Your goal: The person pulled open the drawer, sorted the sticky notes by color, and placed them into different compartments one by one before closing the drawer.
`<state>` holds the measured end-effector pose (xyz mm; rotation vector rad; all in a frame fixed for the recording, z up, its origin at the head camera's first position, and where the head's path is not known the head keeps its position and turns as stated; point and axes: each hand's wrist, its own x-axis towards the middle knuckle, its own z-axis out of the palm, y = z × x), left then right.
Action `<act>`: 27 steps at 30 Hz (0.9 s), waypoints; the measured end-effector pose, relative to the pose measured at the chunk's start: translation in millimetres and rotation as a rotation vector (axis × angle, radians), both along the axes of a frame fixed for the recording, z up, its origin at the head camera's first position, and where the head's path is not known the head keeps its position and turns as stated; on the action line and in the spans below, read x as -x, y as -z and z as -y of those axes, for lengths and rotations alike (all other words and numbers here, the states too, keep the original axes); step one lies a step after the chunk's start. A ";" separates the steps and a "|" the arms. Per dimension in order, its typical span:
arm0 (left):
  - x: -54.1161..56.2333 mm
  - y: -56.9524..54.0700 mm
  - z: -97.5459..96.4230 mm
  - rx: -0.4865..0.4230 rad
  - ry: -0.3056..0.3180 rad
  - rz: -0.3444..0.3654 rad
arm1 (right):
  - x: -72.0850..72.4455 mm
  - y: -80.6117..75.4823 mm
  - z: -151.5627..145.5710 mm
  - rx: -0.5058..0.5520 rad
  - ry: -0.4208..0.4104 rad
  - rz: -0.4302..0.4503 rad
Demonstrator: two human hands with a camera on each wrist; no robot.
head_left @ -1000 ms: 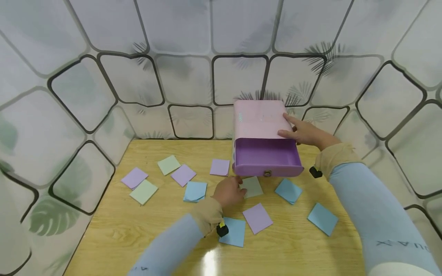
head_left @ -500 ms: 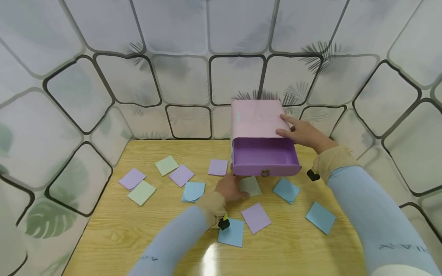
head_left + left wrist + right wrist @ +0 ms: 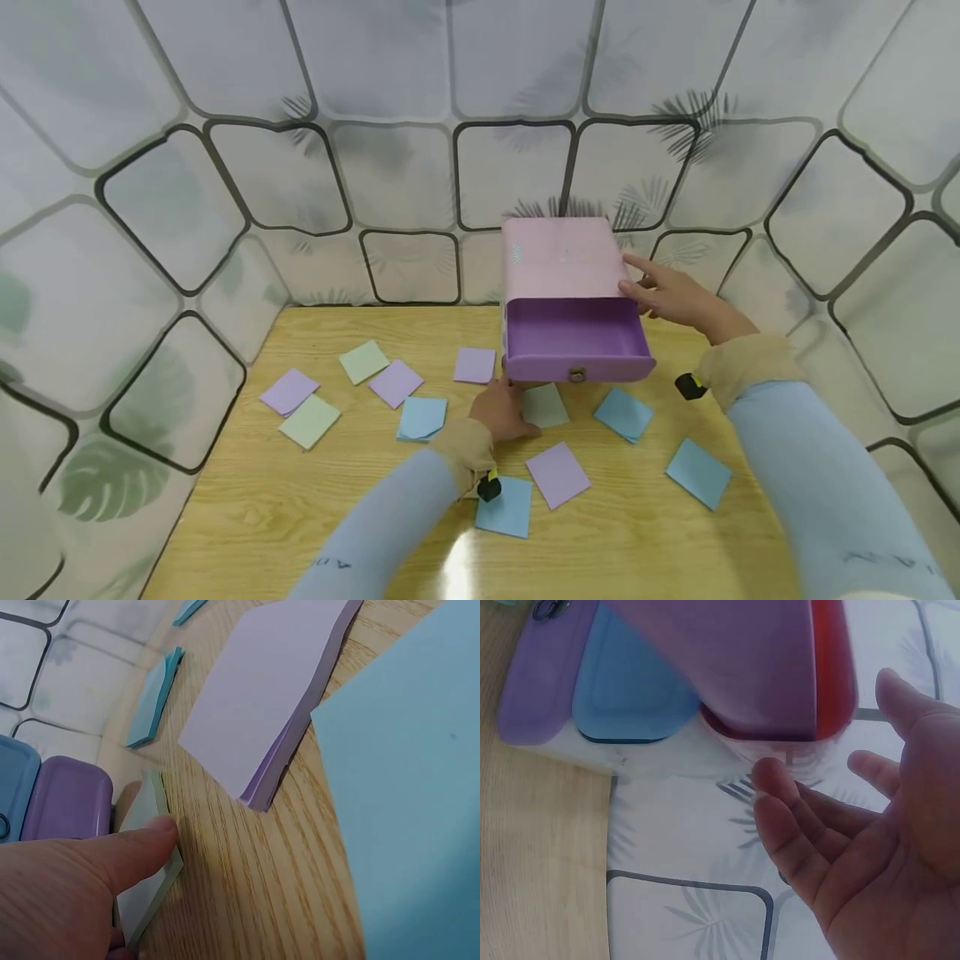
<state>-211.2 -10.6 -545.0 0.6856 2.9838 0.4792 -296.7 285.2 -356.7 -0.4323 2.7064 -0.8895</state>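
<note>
1. The left hand (image 3: 501,414) has its thumb over a pale green square paper pad (image 3: 547,406); its fingers are mostly hidden, their grip unclear.
2. Beyond, a purple plastic drawer (image 3: 615,369) juts from a pink boxy cabinet (image 3: 566,260).
3. The right hand (image 3: 681,302), loosely curved, holds nothing beside it.

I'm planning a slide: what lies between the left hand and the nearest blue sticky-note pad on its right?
A pale green sticky-note pad, then bare tabletop up to the blue sticky-note pad; the head view shows it.
</note>
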 end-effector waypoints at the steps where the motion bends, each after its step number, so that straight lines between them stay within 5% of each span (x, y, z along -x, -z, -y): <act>1: 0.0 -0.7 0.6 -0.002 0.001 -0.003 | -2.5 -0.7 -1.6 0.006 0.006 -0.009; 11: 0.2 4.2 -0.8 0.004 -0.020 -0.015 | -56.5 -0.4 -16.8 0.062 0.087 -0.309; 16: 0.6 3.4 1.8 -0.013 -0.033 -0.020 | -82.2 8.8 -18.2 0.106 0.052 -0.365; 27: 2.0 2.3 2.1 -0.306 -0.140 0.171 | -112.3 41.6 -21.1 0.148 0.004 -0.466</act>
